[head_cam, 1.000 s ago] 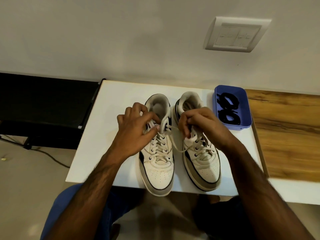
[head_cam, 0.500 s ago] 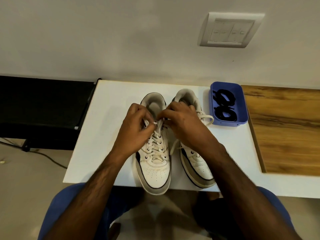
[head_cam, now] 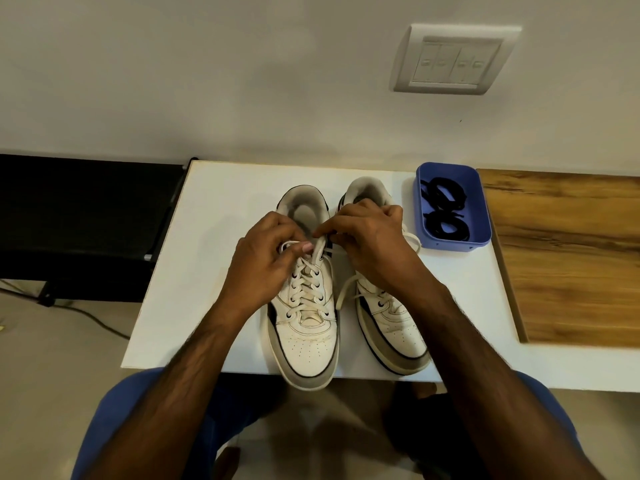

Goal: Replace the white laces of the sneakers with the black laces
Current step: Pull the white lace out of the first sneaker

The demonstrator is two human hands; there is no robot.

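Two sneakers, white with grey toe caps and dark trim, side by side on a white table point(head_cam: 214, 271), toes toward the person and overhanging the near edge. Left sneaker point(head_cam: 306, 327): white lace point(head_cam: 304, 289) threaded through all visible eyelets, loosened at the top. Right sneaker point(head_cam: 391, 323): largely covered by the forearm; a loose white lace end point(head_cam: 343, 292) trails down between the pair, another loop shows beyond the wrist. Left hand point(head_cam: 263, 261): over the top of the left sneaker, fingers curled, thumb and forefinger pinching the white lace near the upper eyelets. Right hand point(head_cam: 367, 240): reaching across from above the right sneaker, fingers curled, tips pinching the same lace at the tongue. Blue tray point(head_cam: 481, 233): on the table, just right of the right sneaker, holding two coiled black laces point(head_cam: 446, 213). Wooden board point(head_cam: 568, 258): right of the tray. Wall switch plate point(head_cam: 453, 60): above. Black bench point(head_cam: 79, 216): left of the table.
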